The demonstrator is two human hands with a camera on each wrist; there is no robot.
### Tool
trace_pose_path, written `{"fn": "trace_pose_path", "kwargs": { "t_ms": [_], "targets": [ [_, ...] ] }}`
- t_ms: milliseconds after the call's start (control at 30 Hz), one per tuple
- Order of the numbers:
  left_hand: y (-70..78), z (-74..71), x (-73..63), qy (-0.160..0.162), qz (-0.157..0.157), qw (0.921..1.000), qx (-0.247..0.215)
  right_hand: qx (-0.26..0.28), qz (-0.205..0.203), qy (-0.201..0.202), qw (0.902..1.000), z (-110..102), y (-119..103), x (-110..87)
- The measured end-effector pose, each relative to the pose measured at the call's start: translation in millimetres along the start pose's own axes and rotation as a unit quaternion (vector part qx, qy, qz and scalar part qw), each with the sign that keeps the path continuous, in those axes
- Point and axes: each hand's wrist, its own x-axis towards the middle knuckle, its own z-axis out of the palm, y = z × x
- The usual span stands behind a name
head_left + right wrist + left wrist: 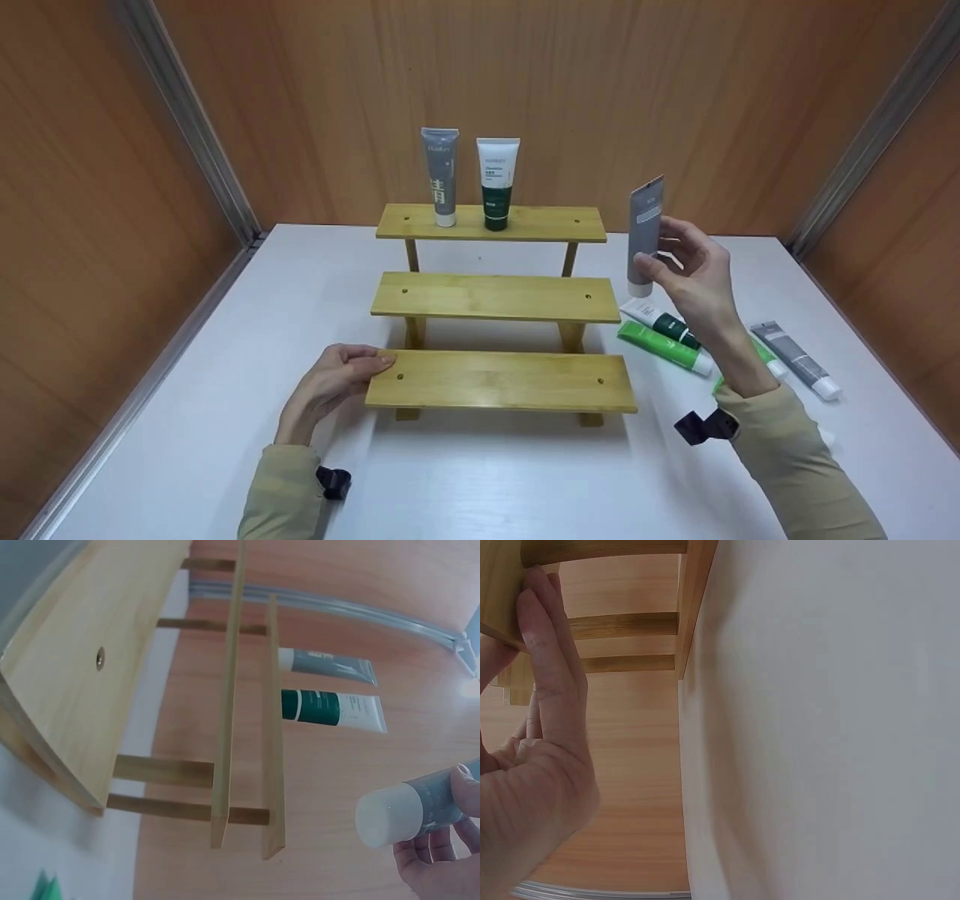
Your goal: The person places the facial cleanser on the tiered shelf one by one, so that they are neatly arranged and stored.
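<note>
A three-tier wooden display stand [495, 382] stands on the white table. My left hand [334, 382] grips the left end of its lowest shelf, thumb on top and fingers underneath, as the left wrist view [551, 720] also shows. To the right of the stand, my right hand [701, 274] holds a grey squeeze tube [645, 229] upright, white cap down, between thumb and fingers. In the right wrist view this tube's white cap [388, 816] points toward the stand. On the top shelf, a grey tube [441, 176] and a white and dark green tube [496, 172] stand on their caps.
Right of the stand lie a white and dark green tube [671, 328], a bright green tube [660, 349] and a grey tube [799, 360]. Another green tube [766, 356] is partly hidden by my right wrist. Wood-grain panels [570, 97] enclose the back and sides.
</note>
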Motion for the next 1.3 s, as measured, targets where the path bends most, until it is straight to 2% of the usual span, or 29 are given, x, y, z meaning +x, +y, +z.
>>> {"fn": "trace_pose_path", "kwargs": {
  "t_ms": [367,567,1067,1300],
  "targets": [
    [0.4,0.4,-0.1,-0.001,0.001,1.0,0.004,0.025,0.004,0.004,0.9997,2,1,2.4],
    [1.2,0.9,-0.3,0.0,0.004,1.0,0.001,0.038,-0.009,-0.004,0.9992,6,0,2.6],
    [0.3,0.5,-0.9,0.005,0.002,1.0,0.006,0.042,-0.029,0.009,0.9986,15,-11,10.0],
    [-0.2,0.6,-1.0,0.004,0.004,1.0,0.004,0.043,-0.022,0.015,0.9987,16,-8,16.1]
  ]
}}
